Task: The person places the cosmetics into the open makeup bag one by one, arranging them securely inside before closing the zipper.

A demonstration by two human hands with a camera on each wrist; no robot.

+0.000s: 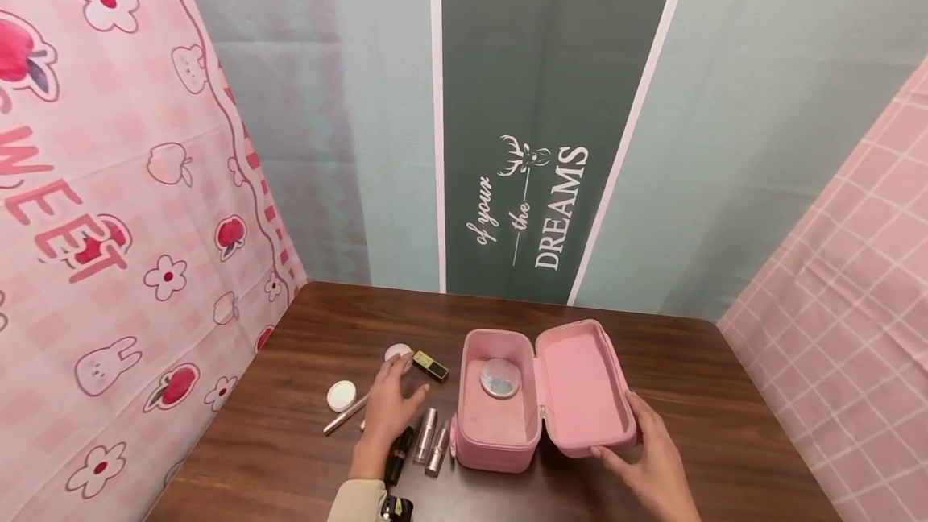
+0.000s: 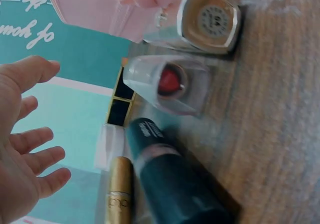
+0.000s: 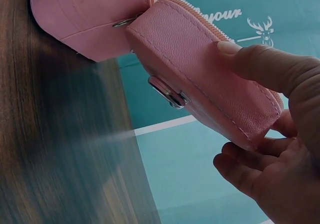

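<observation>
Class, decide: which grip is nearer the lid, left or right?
Right: the right grip holds the open lid; the left grip is across the case, farther away.

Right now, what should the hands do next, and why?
Maybe the left hand should pinch the nearer white round container: that hand looks open and empty right there, while the right hand holds the pink case open by its lid.

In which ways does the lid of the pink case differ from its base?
The base stands on the table, while the lid is folded open, held by the right hand. The base is deeper; the lid is shallower. The base contains a round silver item; the lid does not. Both are pink with rounded corners.
</observation>
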